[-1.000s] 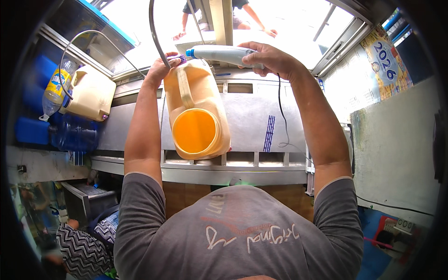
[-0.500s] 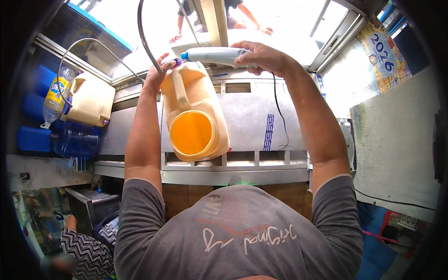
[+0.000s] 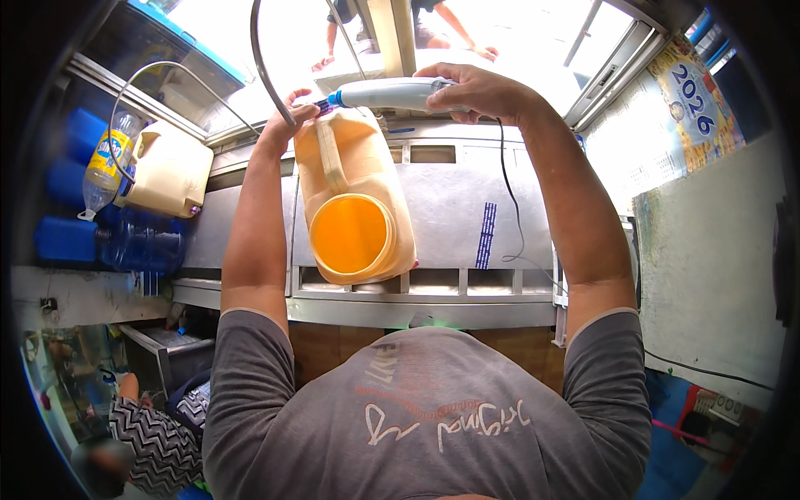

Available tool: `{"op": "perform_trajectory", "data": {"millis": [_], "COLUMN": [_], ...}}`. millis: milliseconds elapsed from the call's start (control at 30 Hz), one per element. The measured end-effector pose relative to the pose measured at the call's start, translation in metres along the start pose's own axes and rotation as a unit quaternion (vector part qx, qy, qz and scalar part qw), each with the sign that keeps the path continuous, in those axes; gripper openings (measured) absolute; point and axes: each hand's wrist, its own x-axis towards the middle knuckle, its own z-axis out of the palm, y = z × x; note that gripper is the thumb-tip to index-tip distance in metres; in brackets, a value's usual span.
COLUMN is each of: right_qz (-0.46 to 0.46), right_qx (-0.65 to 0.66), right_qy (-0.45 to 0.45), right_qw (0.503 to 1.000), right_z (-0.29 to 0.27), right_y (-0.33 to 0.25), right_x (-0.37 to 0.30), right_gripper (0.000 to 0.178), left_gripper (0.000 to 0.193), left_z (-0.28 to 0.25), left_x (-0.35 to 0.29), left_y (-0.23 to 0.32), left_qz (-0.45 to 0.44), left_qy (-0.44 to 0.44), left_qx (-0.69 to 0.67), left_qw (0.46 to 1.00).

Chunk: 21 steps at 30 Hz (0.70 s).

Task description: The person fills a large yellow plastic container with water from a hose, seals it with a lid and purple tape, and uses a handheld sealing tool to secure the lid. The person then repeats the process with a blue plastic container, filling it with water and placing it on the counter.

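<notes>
A beige plastic jug (image 3: 398, 200) stands on the metal counter in front of me, its large round mouth or lid (image 3: 350, 237) glowing orange toward me. At its far end, my left hand (image 3: 287, 121) has thumb and fingers closed about a purple plastic seal (image 3: 323, 107) at the spout. From the right, my right hand (image 3: 479, 92) grips a corded grey heat gun (image 3: 387, 94). Its blue nozzle points left, right beside the seal. Part of the spout is hidden behind my left fingers. A strip of purple seals (image 3: 486, 236) lies on the counter to the right.
A grey hose (image 3: 260, 62) hangs down by my left hand. Farther left are another beige jug (image 3: 171, 171), a clear bottle (image 3: 108, 162) and blue water containers (image 3: 150, 237). The tool's black cord (image 3: 505, 175) trails over the counter. Another person's arms (image 3: 454, 29) show beyond the window.
The whole view has shifted slightly. The heat gun's nozzle stays close to the purple seal, and both hands keep their hold.
</notes>
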Motion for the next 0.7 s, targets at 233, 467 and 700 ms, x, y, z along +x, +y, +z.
{"op": "perform_trajectory", "data": {"millis": [233,467,700], "right_qz": [-0.004,-0.016,-0.025], "right_qx": [-0.001,-0.017,-0.022], "right_qy": [-0.002,-0.007,-0.014], "right_qw": [1.000,1.000,0.999], "right_z": [-0.005,-0.011,-0.007], "right_y": [0.001,0.002,0.003], "right_x": [-0.003,-0.007,0.004], "right_gripper": [0.072,0.072,0.072], "left_gripper": [0.090,0.078,0.067], "left_z": [0.009,0.009,0.007], "left_x": [0.000,0.005,0.006], "left_y": [-0.003,-0.012,-0.022], "left_qz": [0.026,0.007,0.035], "left_qy": [-0.012,0.049,0.029], "left_qx": [-0.107,-0.091,-0.015], "left_qw": [0.994,0.995,0.999]}}
